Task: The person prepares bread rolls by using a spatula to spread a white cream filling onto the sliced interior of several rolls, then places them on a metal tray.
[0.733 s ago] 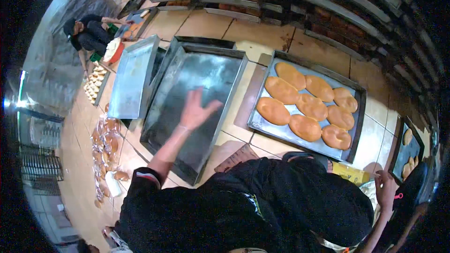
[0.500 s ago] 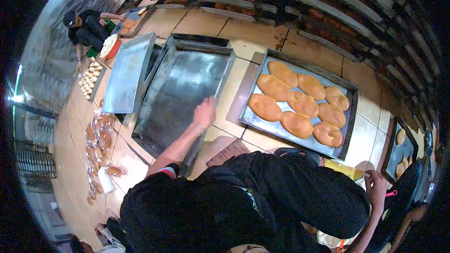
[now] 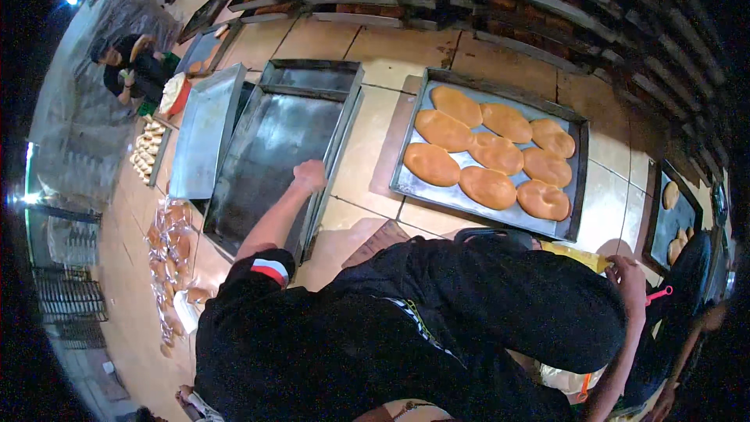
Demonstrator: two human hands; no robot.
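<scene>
My left hand (image 3: 310, 176) is closed in a fist above the large dark metal tray (image 3: 273, 144), beside its right rim. What it holds, if anything, is hidden. A second tray edge (image 3: 308, 78) shows at the far end, under or behind this tray. My right hand (image 3: 625, 275) hangs beside my right knee, its fingers curled in. Just behind it a pink ring-ended handle (image 3: 660, 295) sticks out; I cannot tell whether my hand holds it. A flat yellow object (image 3: 574, 254) lies next to those fingers. Between my hands, several golden oval breads (image 3: 490, 187) lie on a tray (image 3: 406, 187).
A pale metal tray (image 3: 199, 141) leans at the left. Bagged breads (image 3: 168, 242) lie on the tiles. Farther left, a co-worker (image 3: 137, 70) crouches near a red bowl (image 3: 176, 98) and rolls (image 3: 146, 152). Racks (image 3: 351, 0) line the back; another bread tray (image 3: 664, 242) stands right.
My left hand has drawn back from the dark tray's right rim and closed more tightly. More of the tray edge beyond shows. The co-worker's arm has pulled back from the far tray.
</scene>
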